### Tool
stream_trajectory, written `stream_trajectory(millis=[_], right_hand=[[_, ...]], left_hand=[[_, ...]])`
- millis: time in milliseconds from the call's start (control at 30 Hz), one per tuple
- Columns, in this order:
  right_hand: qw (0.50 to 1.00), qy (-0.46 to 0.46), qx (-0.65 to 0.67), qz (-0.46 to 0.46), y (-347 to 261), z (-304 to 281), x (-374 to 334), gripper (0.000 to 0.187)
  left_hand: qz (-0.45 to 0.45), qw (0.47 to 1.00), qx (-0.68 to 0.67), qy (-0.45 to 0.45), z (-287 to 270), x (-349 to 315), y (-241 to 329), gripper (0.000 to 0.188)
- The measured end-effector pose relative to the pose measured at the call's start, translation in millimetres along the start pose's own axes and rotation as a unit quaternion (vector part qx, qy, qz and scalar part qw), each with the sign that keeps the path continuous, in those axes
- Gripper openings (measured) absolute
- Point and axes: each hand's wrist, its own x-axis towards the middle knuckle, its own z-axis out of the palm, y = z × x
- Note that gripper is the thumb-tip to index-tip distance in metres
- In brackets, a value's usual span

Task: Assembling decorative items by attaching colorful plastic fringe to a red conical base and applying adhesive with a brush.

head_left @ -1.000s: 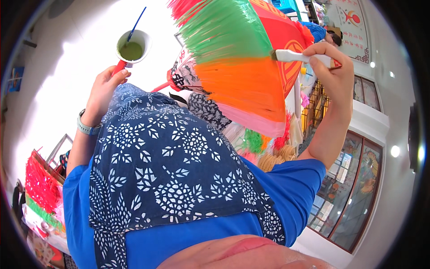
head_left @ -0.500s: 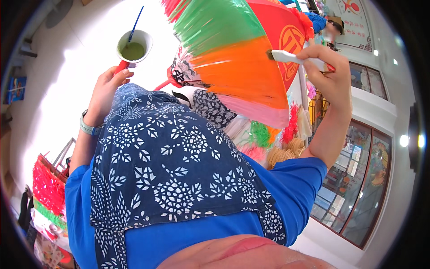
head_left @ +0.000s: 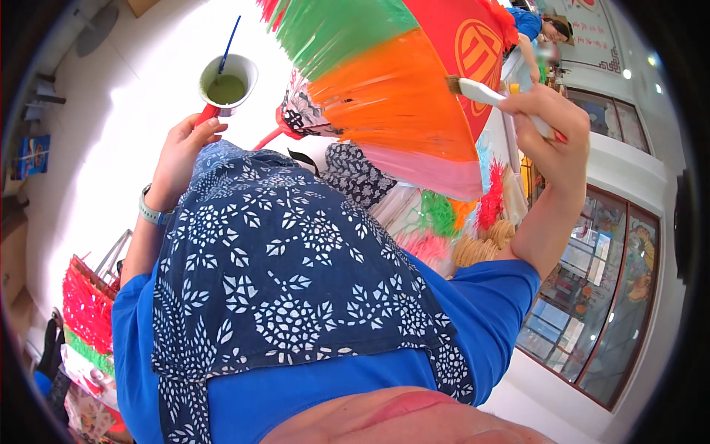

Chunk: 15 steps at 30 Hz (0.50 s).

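My left hand (head_left: 181,152) is closed around the red handle of a white pot (head_left: 251,72). Greenish paste (head_left: 226,89) lies inside, and a thin blue stick (head_left: 230,44) stands in it, leaning on the rim. My right hand (head_left: 551,126) grips a flat brush (head_left: 479,91) by its white handle, fingers wrapped round it. The brown bristles are over the border between an orange fringed section (head_left: 392,85) and a red panel (head_left: 444,29) with a gold round emblem; whether they touch is hard to tell. Green and pink sections flank the orange one on this large paper piece.
A red rod (head_left: 268,138) and a black-and-white patterned part (head_left: 305,111) are at the piece's near left end. Coloured tinsel (head_left: 438,212) and beige coils (head_left: 477,250) lie below it. Red fringe (head_left: 87,303) stands at far left. Another person (head_left: 526,26) is at upper right.
The brush and my right hand have shifted slightly right. My left hand with the pot has also moved a little right and down. The other person's arm has come into fuller view.
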Motion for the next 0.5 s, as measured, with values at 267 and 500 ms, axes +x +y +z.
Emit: stream_trajectory(millis=[267,500], right_hand=[[0.938,0.202,0.226,0.168,-6.7,11.6,-44.1,0.014],[0.920,0.325,0.207,0.071,10.6,58.8,-37.6,0.011]], left_hand=[[0.005,1.000,0.004,0.001,11.8,2.8,-9.0,0.039],[0.003,1.000,-0.009,-0.023,22.2,8.4,-6.7,0.038]])
